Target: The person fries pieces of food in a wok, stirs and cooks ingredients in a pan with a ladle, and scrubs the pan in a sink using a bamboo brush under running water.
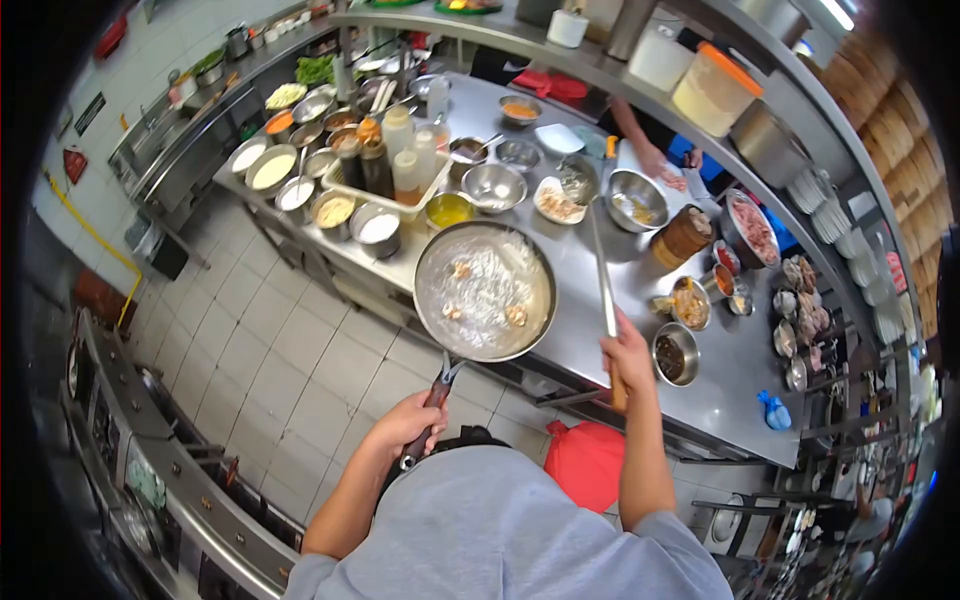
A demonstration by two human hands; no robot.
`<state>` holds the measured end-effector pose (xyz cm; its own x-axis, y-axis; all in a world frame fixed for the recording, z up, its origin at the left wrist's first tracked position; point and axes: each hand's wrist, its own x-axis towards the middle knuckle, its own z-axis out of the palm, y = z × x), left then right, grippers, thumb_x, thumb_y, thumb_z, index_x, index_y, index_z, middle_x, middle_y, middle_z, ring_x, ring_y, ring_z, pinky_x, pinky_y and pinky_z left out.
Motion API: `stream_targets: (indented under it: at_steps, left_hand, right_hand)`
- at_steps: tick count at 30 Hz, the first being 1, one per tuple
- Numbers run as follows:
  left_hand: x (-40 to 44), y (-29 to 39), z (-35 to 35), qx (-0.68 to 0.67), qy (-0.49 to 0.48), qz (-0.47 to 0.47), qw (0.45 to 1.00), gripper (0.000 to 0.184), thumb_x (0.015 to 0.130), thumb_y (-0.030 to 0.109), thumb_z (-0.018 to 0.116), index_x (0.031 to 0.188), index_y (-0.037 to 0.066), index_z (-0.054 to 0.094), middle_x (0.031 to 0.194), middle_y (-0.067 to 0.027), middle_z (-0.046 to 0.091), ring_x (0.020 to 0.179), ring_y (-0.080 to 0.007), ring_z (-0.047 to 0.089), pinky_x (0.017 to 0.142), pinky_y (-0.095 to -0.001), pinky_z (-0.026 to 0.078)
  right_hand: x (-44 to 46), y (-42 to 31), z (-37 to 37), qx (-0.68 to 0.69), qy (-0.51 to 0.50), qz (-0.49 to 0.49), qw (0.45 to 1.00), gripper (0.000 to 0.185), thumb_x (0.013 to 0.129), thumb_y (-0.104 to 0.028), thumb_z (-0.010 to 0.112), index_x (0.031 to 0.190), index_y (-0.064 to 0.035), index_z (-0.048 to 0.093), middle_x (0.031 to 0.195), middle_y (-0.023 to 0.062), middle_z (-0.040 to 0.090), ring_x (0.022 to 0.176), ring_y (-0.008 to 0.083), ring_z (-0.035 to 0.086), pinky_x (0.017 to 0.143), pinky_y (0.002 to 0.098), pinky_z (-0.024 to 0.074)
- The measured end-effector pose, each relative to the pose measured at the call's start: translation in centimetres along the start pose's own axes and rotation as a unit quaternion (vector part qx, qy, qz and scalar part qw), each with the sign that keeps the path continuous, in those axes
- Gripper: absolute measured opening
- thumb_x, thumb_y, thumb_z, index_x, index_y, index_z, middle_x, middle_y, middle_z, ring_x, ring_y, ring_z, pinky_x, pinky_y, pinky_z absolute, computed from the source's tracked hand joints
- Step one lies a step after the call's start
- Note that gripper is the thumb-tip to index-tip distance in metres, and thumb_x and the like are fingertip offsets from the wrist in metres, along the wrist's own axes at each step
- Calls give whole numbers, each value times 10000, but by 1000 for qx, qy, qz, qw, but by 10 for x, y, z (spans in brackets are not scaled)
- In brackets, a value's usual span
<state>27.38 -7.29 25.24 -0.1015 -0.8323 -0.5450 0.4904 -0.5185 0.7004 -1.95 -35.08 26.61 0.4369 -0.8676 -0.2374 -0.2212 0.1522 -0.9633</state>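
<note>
My left hand [405, 424] is wrapped round the dark handle of a frying pan [484, 290], held level at the table's front edge. A whitish, shiny layer and a few small brownish pieces lie in the pan. My right hand [628, 356] grips a long ladle [604, 270] near its wooden end. The ladle's bowl reaches over the table beside a white dish [560, 204] of pale shredded food. Near it stand a steel bowl [637, 201] with some yellowish contents and another steel bowl [494, 187]. A small pot [450, 211] of yellow liquid sits just behind the pan.
Squeeze bottles stand in a tray [420, 205] on the steel table [735, 400], with several ingredient pots at left. Another person's hand [655, 163] is across the table. A shelf [500, 25] runs overhead. A red bag [585, 465] is by my right side; stoves [140, 460] stand at lower left.
</note>
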Motion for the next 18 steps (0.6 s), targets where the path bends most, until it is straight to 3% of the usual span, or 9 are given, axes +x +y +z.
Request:
stream_targets:
  at_steps: [5, 8, 9, 11, 12, 13, 15, 18]
  left_hand:
    - [2, 3, -4, 9, 15, -1, 1000, 128, 815, 60, 485, 922, 72, 416, 670, -19, 479, 442, -116, 486, 388, -282, 433]
    - [6, 9, -4, 36, 21, -3, 999, 109, 808, 50, 484, 900, 66, 428, 664, -19, 482, 434, -114, 489, 386, -281, 435]
    - [7, 11, -3, 54, 22, -1, 998, 97, 805, 44, 484, 887, 63, 435, 661, -19, 484, 430, -113, 491, 385, -280, 435]
    - [6, 20, 1, 74, 24, -6, 997, 89, 804, 41, 484, 878, 62, 440, 657, -19, 486, 427, -114, 491, 386, -279, 436]
    - [6, 24, 2, 90, 29, -6, 995, 81, 802, 38, 484, 869, 61, 444, 654, -19, 488, 425, -114, 492, 387, -277, 437]
    - [7, 27, 2, 95, 24, -8, 995, 81, 802, 38, 484, 869, 61, 444, 654, -19, 488, 425, -114, 492, 387, -277, 437]
    - [8, 30, 2, 103, 37, 4, 994, 89, 784, 39, 499, 860, 51, 455, 646, -29, 494, 430, -116, 495, 368, -275, 420]
    - [11, 31, -1, 97, 47, 12, 994, 95, 785, 35, 508, 859, 50, 452, 636, -26, 495, 419, -114, 496, 361, -271, 415]
  right_hand:
    - [-90, -18, -7, -16, -92, 55, 994, 751, 796, 35, 587, 1485, -107, 325, 746, 9, 548, 519, 95, 502, 483, 235, 431]
    - [-107, -22, 10, -201, -94, 19, 975, 721, 797, 15, 602, 1465, -126, 368, 791, 25, 569, 665, 103, 543, 633, 260, 477]
    - [-110, -26, 16, -284, -93, 21, 954, 714, 786, -30, 629, 1448, -155, 392, 809, 96, 605, 717, 168, 593, 697, 299, 492]
    - [-115, -31, 25, -403, -104, -32, 909, 714, 769, -92, 660, 1432, -200, 417, 872, 166, 628, 742, 259, 623, 705, 347, 502]
    - [-119, -28, 24, -448, -87, -122, 881, 681, 761, -101, 645, 1402, -240, 461, 893, 150, 637, 765, 320, 611, 697, 385, 501]
    - [-124, -30, 19, -447, -82, -120, 883, 681, 761, -101, 645, 1402, -240, 461, 893, 150, 637, 765, 320, 611, 697, 385, 501]
    - [-139, -44, -1, -558, -98, -124, 814, 665, 755, -73, 613, 1379, -267, 491, 829, 114, 606, 751, 310, 609, 676, 407, 494]
    - [-157, -49, -24, -567, -64, -91, 816, 672, 737, -45, 600, 1361, -281, 512, 795, 108, 578, 742, 310, 601, 674, 417, 484]
